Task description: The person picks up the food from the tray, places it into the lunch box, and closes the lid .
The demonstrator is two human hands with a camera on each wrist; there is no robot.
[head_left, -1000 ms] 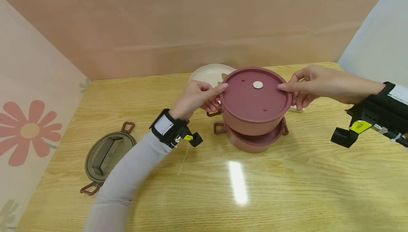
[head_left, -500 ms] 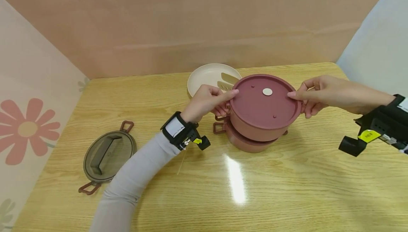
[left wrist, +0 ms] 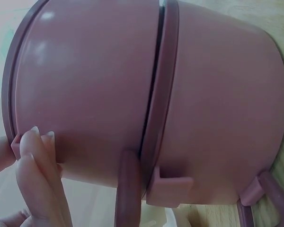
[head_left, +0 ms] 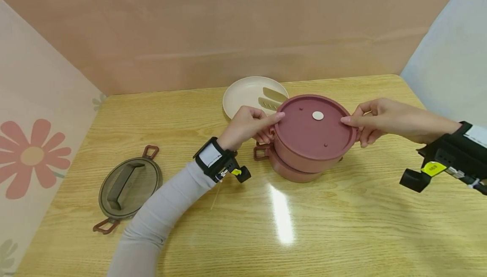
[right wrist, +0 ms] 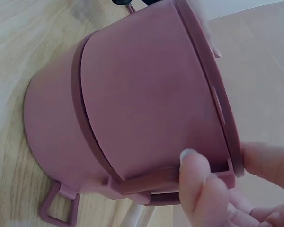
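A dark pink upper container [head_left: 313,135] with a flat lid and a white disc at its centre sits on a matching lower container [head_left: 293,171] on the wooden table. My left hand [head_left: 251,125] grips the upper container's left rim, fingers curled under it [left wrist: 38,175]. My right hand [head_left: 374,118] grips its right rim, thumb on top [right wrist: 196,175]. In the left wrist view the upper container [left wrist: 85,90] meets the lower one [left wrist: 222,113] at a narrow seam. The right wrist view shows the upper container [right wrist: 151,99] seated in the lower one [right wrist: 57,132].
A grey-brown oval lid [head_left: 129,186] with brown clip handles lies at the left on the table [head_left: 304,234]. A cream plate [head_left: 249,93] holding a pale utensil [head_left: 272,98] stands behind the containers. Walls close in the left, back and right.
Both hands have lowered the upper container, from held above and tilted to seated on the lower one. The plate behind has come more into view.
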